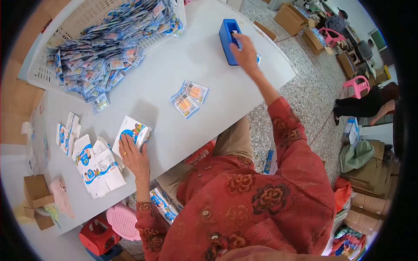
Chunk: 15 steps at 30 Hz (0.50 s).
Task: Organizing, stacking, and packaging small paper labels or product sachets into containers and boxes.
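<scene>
My left hand (133, 157), with a ring on one finger, grips a small white and blue carton (137, 131) on the table. Its fingers lie over the carton's face and the thumb is at its side. At the far right of the table, my right hand (245, 54) is at a blue tape dispenser (226, 41). Its fingers are bent at the roll, and whatever they pinch is too small to make out. Two clear packets (186, 105) with orange contents lie between my hands. Flattened white and blue cartons (93, 167) lie left of my left hand.
A white plastic basket (41, 69) heaped with small packets (104, 56) stands at the far left. The grey table (191, 52) has a rounded right edge. Stools (124, 221) stand below its near edge. People (370, 106), pink chairs and cardboard boxes (291, 19) are off to the right.
</scene>
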{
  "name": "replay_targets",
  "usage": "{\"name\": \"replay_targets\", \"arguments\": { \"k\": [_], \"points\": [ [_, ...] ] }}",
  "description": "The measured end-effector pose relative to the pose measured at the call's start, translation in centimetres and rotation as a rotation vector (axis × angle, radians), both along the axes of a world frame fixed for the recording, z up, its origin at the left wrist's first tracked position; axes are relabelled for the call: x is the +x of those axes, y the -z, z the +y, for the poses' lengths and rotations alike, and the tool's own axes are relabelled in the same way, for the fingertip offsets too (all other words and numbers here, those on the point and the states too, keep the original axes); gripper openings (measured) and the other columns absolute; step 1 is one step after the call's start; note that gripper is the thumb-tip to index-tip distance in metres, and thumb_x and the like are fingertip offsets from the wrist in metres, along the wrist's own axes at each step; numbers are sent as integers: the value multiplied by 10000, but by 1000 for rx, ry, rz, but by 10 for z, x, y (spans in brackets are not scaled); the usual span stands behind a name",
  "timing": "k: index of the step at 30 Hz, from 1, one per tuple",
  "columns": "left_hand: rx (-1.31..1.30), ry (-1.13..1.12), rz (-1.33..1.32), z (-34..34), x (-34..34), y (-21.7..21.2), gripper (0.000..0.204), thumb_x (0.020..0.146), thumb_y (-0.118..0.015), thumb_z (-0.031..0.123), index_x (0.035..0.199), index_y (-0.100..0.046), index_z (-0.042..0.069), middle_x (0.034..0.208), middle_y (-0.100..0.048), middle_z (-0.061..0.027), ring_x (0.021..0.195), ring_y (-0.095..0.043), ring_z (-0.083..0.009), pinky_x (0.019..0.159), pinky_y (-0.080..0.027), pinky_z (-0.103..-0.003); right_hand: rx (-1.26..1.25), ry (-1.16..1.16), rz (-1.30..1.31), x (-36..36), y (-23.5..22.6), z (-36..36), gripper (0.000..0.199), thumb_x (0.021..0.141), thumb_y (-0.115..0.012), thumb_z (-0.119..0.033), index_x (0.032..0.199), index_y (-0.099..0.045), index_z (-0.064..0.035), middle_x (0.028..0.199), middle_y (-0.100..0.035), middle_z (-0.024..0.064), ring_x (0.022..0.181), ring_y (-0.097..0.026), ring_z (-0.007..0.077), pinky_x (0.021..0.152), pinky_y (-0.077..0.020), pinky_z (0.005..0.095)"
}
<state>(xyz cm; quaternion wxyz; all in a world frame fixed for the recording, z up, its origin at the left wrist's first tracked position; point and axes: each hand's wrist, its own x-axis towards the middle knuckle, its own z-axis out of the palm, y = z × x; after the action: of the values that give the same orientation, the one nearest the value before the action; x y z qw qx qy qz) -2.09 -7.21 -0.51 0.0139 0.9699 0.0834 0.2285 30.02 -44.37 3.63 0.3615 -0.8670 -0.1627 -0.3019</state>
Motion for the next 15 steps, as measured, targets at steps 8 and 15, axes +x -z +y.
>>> {"name": "replay_targets", "arguments": {
  "k": [8,15],
  "points": [
    [8,-15,-12,-3,2,-2,625,854,-637,311,1321,-420,-43,1386,-423,-192,1274,-388,-383,1060,-324,-460,-101,240,734,51,11,-57,382,835,-610,-373,1000,-710,-44,1028,-672,164,970,-627,311,850,-481,382],
    [-13,1,-44,-7,2,-6,630,822,-673,265,1310,-428,-50,1373,-433,-190,1253,-404,-381,1054,-333,-462,306,157,748,49,17,-50,338,795,-676,-331,926,-734,-25,873,-693,91,797,-612,169,721,-471,304]
  ]
}}
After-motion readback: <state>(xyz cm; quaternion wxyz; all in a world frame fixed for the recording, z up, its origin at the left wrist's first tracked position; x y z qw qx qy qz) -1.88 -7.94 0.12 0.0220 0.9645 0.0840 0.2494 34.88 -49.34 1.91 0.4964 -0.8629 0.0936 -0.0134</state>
